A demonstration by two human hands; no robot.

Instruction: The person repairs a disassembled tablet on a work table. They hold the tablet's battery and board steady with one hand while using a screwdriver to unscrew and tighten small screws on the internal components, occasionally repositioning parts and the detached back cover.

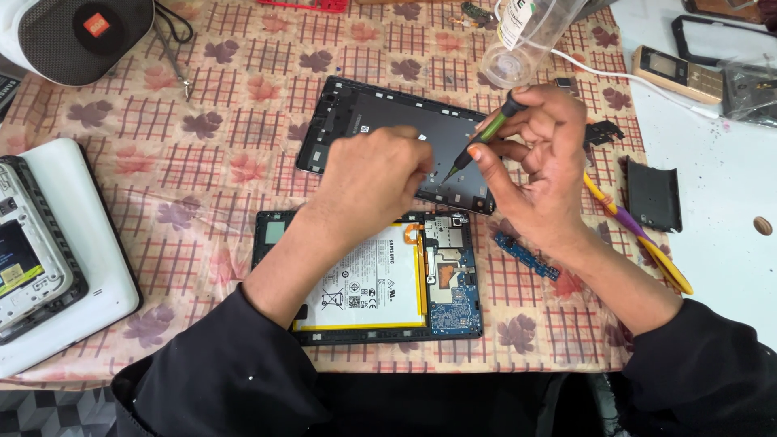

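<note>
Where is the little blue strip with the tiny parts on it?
In the head view, the small blue circuit strip lies on the patterned cloth, just right of the opened tablet and under the right hand.

Bright, even overhead light; soft short shadows under hands; mild glare on white table [728, 186]; sharp centre, slight edge distortion.

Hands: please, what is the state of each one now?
Left hand: fingers curled down on the dark back cover; any grasp cannot be told.
Right hand: closed on a green-handled screwdriver.
</note>
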